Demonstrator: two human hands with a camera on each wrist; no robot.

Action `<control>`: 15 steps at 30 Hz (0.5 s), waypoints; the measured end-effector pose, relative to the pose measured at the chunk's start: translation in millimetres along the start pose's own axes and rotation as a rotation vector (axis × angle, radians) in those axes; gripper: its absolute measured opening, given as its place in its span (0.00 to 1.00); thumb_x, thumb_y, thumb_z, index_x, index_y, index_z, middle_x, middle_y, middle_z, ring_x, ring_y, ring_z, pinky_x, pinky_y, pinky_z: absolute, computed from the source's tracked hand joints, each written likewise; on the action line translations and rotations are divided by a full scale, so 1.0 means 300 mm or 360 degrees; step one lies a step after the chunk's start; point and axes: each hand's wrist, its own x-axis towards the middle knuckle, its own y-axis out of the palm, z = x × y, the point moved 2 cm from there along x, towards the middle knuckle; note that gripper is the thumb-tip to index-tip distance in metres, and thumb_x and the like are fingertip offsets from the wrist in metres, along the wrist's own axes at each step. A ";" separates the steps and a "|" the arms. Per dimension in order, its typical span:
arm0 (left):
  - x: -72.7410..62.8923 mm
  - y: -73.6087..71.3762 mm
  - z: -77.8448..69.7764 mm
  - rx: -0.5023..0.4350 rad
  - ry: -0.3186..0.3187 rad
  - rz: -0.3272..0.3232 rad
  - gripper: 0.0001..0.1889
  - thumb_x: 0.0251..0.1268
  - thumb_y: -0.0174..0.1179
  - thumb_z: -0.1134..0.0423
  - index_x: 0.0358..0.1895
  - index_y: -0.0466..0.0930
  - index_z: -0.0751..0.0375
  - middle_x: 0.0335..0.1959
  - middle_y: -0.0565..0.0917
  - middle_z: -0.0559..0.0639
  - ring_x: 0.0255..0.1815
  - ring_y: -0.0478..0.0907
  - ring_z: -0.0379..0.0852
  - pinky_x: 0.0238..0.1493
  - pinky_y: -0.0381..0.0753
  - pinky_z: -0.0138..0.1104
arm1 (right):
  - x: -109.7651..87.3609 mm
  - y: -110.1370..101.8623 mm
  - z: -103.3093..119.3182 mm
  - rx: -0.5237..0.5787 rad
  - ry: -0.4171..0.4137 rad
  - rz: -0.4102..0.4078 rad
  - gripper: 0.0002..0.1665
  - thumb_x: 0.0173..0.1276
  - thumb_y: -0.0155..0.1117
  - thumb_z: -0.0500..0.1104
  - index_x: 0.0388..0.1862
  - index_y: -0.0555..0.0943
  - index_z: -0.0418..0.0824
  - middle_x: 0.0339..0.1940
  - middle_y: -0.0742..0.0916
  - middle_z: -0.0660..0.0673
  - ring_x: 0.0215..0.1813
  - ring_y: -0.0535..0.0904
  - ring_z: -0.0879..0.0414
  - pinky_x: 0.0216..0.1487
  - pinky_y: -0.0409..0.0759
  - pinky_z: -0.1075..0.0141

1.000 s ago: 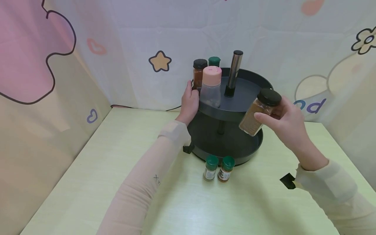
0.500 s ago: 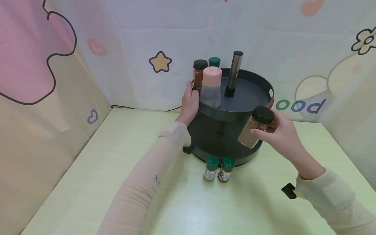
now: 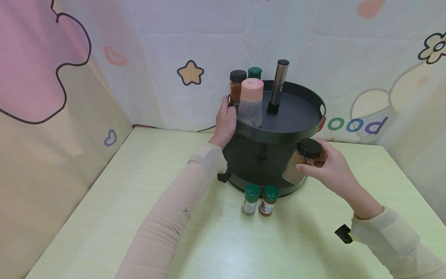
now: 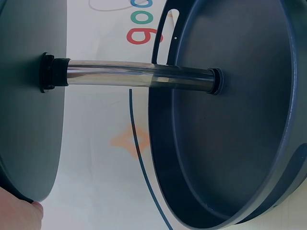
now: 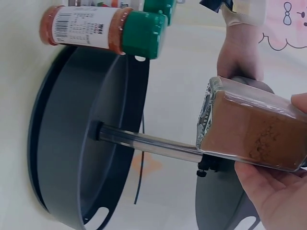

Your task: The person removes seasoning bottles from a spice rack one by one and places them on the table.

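My right hand [image 3: 332,168] grips a square clear spice jar [image 3: 296,168] of brown powder with a black lid, tilted, at the right front of a black two-tier rack [image 3: 266,135]. In the right wrist view the jar [image 5: 259,127] shows its base toward the rack post. My left hand [image 3: 225,123] holds the upper tray's left rim, its far fingers partly hidden. On that tray stand a pink-capped clear bottle [image 3: 251,102], a black-lidded jar of reddish spice [image 3: 235,88] and a green-capped bottle [image 3: 254,73]. The lower tray [image 4: 230,110] is bare where it shows.
Two small green-capped spice bottles, one pale [image 3: 249,201] and one reddish [image 3: 267,203], stand on the table just before the rack. A metal post [image 3: 278,85] rises through the upper tray. A printed curtain [image 3: 156,77] hangs behind, with a thin cable [image 3: 150,127] along its foot.
My right hand has lowered the spice jar from beside the upper tray's rim to in front of the lower tray. The left hand and the rack stay in place.
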 end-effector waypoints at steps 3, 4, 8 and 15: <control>0.000 0.000 0.000 0.0003 -0.0001 0.0000 0.28 0.68 0.30 0.59 0.70 0.37 0.52 0.72 0.44 0.43 0.72 0.41 0.39 0.70 0.46 0.37 | -0.005 0.010 -0.010 0.0017 -0.0005 0.0020 0.28 0.53 0.65 0.41 0.51 0.68 0.35 0.36 0.78 0.48 0.29 0.74 0.63 0.31 0.75 0.75; 0.001 0.000 0.001 0.0003 0.0000 -0.0001 0.28 0.68 0.30 0.59 0.70 0.37 0.52 0.72 0.44 0.42 0.72 0.41 0.39 0.70 0.46 0.36 | -0.007 0.013 -0.014 0.0024 -0.0003 0.0026 0.28 0.53 0.65 0.41 0.51 0.68 0.35 0.36 0.78 0.48 0.29 0.74 0.63 0.31 0.75 0.75; 0.005 0.000 0.003 -0.0003 0.0010 0.0000 0.28 0.68 0.30 0.59 0.70 0.37 0.52 0.72 0.43 0.42 0.72 0.41 0.39 0.70 0.46 0.36 | -0.013 0.024 -0.030 0.0063 0.0015 0.0057 0.28 0.53 0.65 0.41 0.50 0.67 0.34 0.37 0.79 0.50 0.29 0.75 0.63 0.31 0.75 0.74; 0.006 0.002 0.007 -0.0005 0.0017 0.0000 0.28 0.68 0.30 0.59 0.70 0.37 0.52 0.72 0.43 0.42 0.71 0.41 0.39 0.69 0.46 0.36 | -0.024 0.041 -0.069 0.0087 0.0079 0.0123 0.30 0.53 0.65 0.40 0.52 0.65 0.33 0.40 0.80 0.40 0.29 0.74 0.63 0.30 0.75 0.72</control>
